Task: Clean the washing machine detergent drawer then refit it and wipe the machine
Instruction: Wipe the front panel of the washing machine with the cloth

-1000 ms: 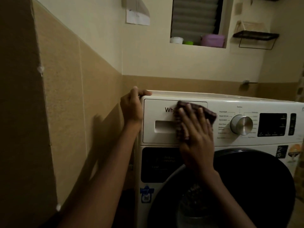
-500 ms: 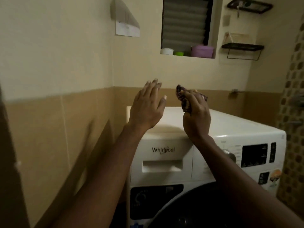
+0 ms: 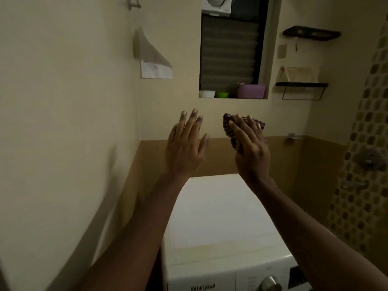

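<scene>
Wiping step: gripped cloth (image 3: 228, 125) in right hand (image 3: 252, 153), spread fingers (image 3: 194, 122) of left hand (image 3: 184, 152) wide, empty; likely needed lowering onto washing machine (image 3: 220, 217).

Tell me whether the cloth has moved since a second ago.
Yes. The cloth left the front panel of the washing machine and is now raised over its top, toward the back wall.

Dim, yellowish light in here. The washing machine (image 3: 220, 206) top is brightest (the walls (image 3: 63, 106) bow at the edges).
</scene>
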